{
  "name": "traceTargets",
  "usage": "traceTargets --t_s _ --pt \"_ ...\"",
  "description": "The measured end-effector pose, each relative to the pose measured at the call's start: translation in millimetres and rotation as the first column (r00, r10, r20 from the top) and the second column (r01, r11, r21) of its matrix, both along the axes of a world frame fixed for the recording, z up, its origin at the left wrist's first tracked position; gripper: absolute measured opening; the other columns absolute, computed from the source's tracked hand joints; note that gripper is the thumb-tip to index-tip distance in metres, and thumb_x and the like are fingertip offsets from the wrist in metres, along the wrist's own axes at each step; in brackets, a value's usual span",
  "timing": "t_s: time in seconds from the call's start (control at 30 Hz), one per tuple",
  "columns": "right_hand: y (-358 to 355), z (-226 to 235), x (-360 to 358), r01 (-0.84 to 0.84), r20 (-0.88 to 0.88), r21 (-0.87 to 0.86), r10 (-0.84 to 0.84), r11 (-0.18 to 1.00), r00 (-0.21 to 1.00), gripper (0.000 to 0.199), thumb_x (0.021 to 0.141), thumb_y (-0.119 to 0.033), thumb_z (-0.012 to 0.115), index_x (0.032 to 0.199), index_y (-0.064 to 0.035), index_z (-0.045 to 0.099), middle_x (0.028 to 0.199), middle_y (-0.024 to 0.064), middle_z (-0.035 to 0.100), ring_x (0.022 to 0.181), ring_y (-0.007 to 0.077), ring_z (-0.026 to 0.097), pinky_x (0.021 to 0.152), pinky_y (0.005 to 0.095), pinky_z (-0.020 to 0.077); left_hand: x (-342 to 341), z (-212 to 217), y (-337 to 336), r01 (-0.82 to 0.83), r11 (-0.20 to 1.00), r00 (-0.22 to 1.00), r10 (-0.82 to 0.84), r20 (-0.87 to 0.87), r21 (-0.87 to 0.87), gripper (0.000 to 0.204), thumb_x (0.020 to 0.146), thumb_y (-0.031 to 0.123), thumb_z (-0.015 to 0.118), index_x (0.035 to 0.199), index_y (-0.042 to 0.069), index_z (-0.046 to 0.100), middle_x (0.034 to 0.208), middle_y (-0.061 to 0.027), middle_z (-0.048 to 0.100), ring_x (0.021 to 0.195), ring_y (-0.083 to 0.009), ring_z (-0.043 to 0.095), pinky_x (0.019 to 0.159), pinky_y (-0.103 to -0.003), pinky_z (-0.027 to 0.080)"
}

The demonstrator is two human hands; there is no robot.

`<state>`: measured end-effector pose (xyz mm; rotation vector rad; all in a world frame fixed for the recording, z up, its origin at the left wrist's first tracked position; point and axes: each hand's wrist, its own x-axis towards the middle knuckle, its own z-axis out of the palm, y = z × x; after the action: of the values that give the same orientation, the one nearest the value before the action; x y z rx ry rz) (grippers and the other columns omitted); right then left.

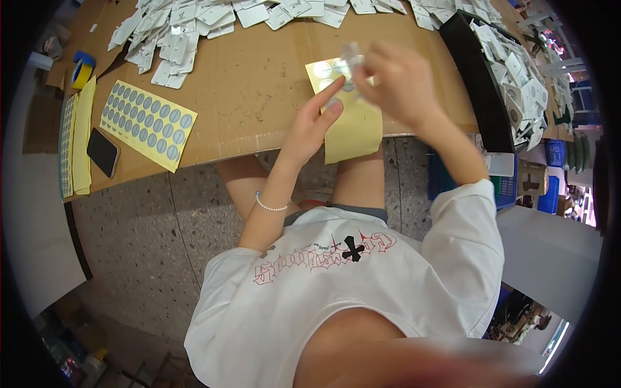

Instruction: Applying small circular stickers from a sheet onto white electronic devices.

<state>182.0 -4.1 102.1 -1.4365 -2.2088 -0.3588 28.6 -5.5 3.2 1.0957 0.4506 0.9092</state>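
A yellow sticker sheet (354, 132) with round silver stickers at its far end lies at the table edge, its near end hanging over my lap. My left hand (310, 126) is at the sheet's left side, thumb and index finger stretched out and apart, the index fingertip by the silver stickers. Above the sheet's right part, my right hand (401, 81) is closed, slightly smeared by motion. From its fingers sticks out a small whitish piece (350, 53), too blurred to tell its kind.
White square plastic pieces (178, 48) are heaped along the table's far side. More fill a black box (462, 74) at the right. Leftward lie another sheet of round silver stickers (149, 123), a dark phone (102, 152), yellow sheets (83, 139) and a blue-and-yellow tape roll (82, 70).
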Motion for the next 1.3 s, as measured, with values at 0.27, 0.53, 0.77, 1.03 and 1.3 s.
traceTargets --t_s 0.27,0.53,0.77,1.03,1.3 --pt "-8.9 -41.2 -31.3 -0.235 -0.295 -0.113 0.193 0.965 0.936 0.007 0.073 -0.007 0.058 0.075 -0.0024 0.054 0.074 0.0093 0.051 0.065 0.0266 0.053 0.057 0.0332 0.0443 -0.8 -5.8 -3.3 0.051 0.887 0.957 0.089 0.277 -0.459 0.04 0.092 0.03 0.038 0.118 0.0 0.04 0.113 -0.0104 0.049 0.105 -0.0194 0.048 0.087 -0.033 0.041" --pt "-29.3 -68.7 3.9 -0.116 -0.423 -0.093 0.066 0.989 0.904 0.015 0.07 -0.006 0.064 0.085 -0.0034 0.059 0.082 0.0093 0.054 0.073 0.0243 0.054 0.065 0.0322 0.0444 5.5 -5.3 6.3 0.197 0.882 0.881 0.033 0.473 -0.429 0.047 0.093 0.033 0.027 0.133 0.008 0.023 0.133 -0.0063 0.032 0.121 -0.023 0.032 0.101 -0.039 0.027" --pt "-33.9 -78.3 0.0 -0.11 -0.383 -0.111 0.06 0.988 0.922 0.018 0.068 -0.003 0.064 0.086 -0.0033 0.06 0.081 0.0084 0.053 0.075 0.0223 0.054 0.066 0.0317 0.0447 4.5 -14.0 5.3 0.323 0.869 0.824 -0.063 0.563 -0.375 0.049 0.093 0.033 0.025 0.136 0.011 0.017 0.139 -0.0013 0.022 0.125 -0.021 0.026 0.104 -0.041 0.022" --pt "-35.4 -83.4 0.3 -0.153 -0.467 -0.268 0.011 0.951 0.884 0.02 0.069 -0.002 0.06 0.088 -0.0003 0.054 0.085 0.0098 0.051 0.076 0.0258 0.054 0.067 0.0326 0.0451 8.6 -11.4 -3.9 0.189 0.923 0.89 -0.017 0.456 -0.334 0.049 0.093 0.035 0.028 0.134 0.01 0.021 0.133 -0.0003 0.031 0.118 -0.0175 0.034 0.1 -0.037 0.026" --pt "-38.4 -91.3 -1.7 -0.161 -0.511 -0.247 0.012 0.956 0.86 0.02 0.07 -0.002 0.061 0.089 -0.001 0.055 0.087 0.0093 0.051 0.077 0.0251 0.056 0.068 0.0309 0.0466 3.9 -23.7 2.1 0.301 0.891 0.851 -0.092 0.517 -0.338 0.049 0.093 0.034 0.027 0.135 0.012 0.018 0.136 -0.0005 0.026 0.122 -0.0195 0.029 0.102 -0.039 0.024"
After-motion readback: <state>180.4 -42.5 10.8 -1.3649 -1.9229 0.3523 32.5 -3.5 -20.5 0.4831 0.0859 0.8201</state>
